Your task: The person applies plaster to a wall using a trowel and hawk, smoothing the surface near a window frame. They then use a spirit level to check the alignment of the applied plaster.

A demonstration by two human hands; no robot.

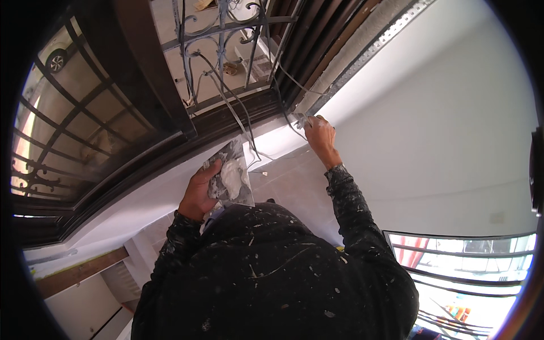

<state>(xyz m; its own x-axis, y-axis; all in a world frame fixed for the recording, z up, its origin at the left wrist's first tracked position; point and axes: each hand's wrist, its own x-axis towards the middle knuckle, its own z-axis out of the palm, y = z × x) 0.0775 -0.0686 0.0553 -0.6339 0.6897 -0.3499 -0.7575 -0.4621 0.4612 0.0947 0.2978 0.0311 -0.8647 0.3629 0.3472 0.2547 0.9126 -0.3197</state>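
A smooth white wall [442, 124] fills the right side, curving with the lens. Across from it, at the left, stands a dark-framed window panel [96, 107], with a barred pattern and part of a car showing in its glass. The person's black top [272, 283], flecked with pale spots, takes up the lower middle. Beyond the opening at the top is a scrolled metal grille [221, 39]. A perforated metal strip [391, 34] runs along the wall's edge, down towards the sill corner. Several loose cables [226, 93] hang from the grille over the pale sill [273, 137].

The flat plate [225, 154], smeared grey, is tilted in front of the person's body, left of centre, near the sill. The left hand [198, 191] holds it at its left edge, its grip clamped on the plate with the thumb on top. The right hand [321, 139] reaches to the corner below the metal strip, fingers curled in; whether its grip is clamped on anything I cannot tell, as the fingers hide the spot. A thick white mound of paste [233, 177] lies on the plate. Smallest is a white connector [264, 173], just right of the plate.
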